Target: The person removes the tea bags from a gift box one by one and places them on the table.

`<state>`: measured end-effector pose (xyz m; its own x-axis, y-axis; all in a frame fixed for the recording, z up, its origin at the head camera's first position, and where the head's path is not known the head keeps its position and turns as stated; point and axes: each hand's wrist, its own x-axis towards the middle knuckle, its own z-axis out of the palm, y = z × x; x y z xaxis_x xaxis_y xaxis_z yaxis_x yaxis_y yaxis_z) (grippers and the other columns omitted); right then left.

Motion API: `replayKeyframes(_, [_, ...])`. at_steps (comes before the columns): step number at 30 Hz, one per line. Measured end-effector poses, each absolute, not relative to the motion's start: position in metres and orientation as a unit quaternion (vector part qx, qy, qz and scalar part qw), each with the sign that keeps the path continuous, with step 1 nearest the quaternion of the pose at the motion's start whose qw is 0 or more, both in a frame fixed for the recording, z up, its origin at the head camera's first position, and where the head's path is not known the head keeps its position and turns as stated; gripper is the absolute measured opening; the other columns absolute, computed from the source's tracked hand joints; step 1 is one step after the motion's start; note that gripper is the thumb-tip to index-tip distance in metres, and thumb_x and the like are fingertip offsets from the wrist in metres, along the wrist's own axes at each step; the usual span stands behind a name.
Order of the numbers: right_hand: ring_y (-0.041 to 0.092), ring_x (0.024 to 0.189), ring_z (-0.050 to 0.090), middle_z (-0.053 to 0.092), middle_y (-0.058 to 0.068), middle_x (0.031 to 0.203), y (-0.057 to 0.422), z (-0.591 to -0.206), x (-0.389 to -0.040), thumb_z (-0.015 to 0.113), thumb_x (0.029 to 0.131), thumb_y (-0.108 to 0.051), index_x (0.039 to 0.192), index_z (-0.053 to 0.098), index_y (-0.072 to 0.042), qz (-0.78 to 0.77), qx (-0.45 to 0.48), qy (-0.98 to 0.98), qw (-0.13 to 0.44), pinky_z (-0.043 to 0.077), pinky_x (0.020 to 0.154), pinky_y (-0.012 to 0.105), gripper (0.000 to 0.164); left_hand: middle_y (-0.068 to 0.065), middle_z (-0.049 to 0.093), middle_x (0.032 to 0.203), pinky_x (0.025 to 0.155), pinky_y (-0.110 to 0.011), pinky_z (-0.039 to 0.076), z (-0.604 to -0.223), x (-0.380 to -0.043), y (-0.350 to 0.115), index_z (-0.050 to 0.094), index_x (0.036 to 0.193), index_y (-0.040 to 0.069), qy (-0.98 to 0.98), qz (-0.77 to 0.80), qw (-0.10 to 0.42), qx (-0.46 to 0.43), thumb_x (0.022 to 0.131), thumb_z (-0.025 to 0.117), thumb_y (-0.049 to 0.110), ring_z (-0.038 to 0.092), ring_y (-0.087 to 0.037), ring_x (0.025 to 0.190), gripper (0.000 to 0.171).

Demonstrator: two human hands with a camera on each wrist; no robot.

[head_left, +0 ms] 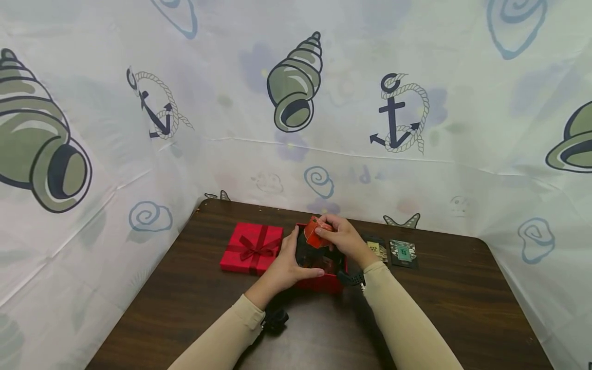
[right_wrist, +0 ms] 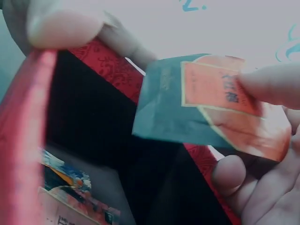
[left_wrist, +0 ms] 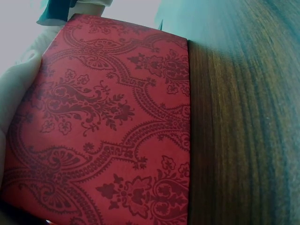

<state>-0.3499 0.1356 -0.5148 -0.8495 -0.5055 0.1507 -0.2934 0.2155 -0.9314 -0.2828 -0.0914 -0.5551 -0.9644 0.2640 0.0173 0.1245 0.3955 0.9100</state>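
My right hand [head_left: 344, 239] pinches a small flat packet [right_wrist: 164, 105], dark green and orange with an orange label, between thumb and fingers. It is above the mouth of an open red gift box [head_left: 324, 284] with a black lining. Around the box's left side my left hand [head_left: 283, 264] grips the walls, its thumb along the near rim. The left wrist view shows the box's red patterned wall close up. Inside the box lie more printed packets [right_wrist: 77, 199], partly hidden by the wall.
Left of the box lies its red lid [head_left: 237, 251] with a dark red ribbon bow. On the right, two dark packets, one with a yellow label [head_left: 373, 250] and one with a green label [head_left: 404, 253], lie flat on the brown wooden table [head_left: 462, 298]. Printed cloth hangs behind.
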Motion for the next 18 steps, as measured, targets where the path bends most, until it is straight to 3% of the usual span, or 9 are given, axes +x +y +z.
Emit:
replayKeyframes(6, [0.031, 0.079, 0.059, 0.071, 0.008, 0.102, 0.140, -0.515, -0.345, 0.070, 0.109, -0.030, 0.118, 0.069, -0.016, -0.579, -0.262, 0.768, 0.081, 0.059, 0.067, 0.038, 0.017, -0.014, 0.021, 0.176, 0.124, -0.067, 0.041, -0.553, -0.282, -0.089, 0.003, 0.177, 0.024, 0.836, 0.533, 0.065, 0.118, 0.077, 0.098, 0.052, 0.040, -0.041, 0.155, 0.140])
replayKeyframes(11, [0.036, 0.078, 0.059, 0.071, 0.006, 0.101, 0.143, -0.516, -0.337, 0.070, 0.109, -0.025, 0.120, 0.068, -0.014, -0.571, -0.272, 0.771, 0.075, 0.060, 0.068, 0.043, 0.015, -0.013, 0.022, 0.176, 0.124, -0.067, 0.041, -0.552, -0.281, -0.088, 0.003, 0.177, 0.026, 0.838, 0.529, 0.068, 0.114, 0.077, 0.097, 0.055, 0.040, -0.040, 0.155, 0.141])
replayKeyframes(18, [0.022, 0.082, 0.066, 0.074, 0.011, 0.106, 0.142, -0.518, -0.317, 0.072, 0.108, -0.024, 0.119, 0.067, -0.013, -0.588, -0.264, 0.762, 0.065, 0.064, 0.073, 0.045, 0.017, -0.014, 0.020, 0.177, 0.123, -0.068, 0.041, -0.553, -0.281, -0.091, 0.002, 0.177, 0.028, 0.839, 0.528, 0.068, 0.111, 0.076, 0.096, 0.060, 0.038, -0.041, 0.156, 0.142])
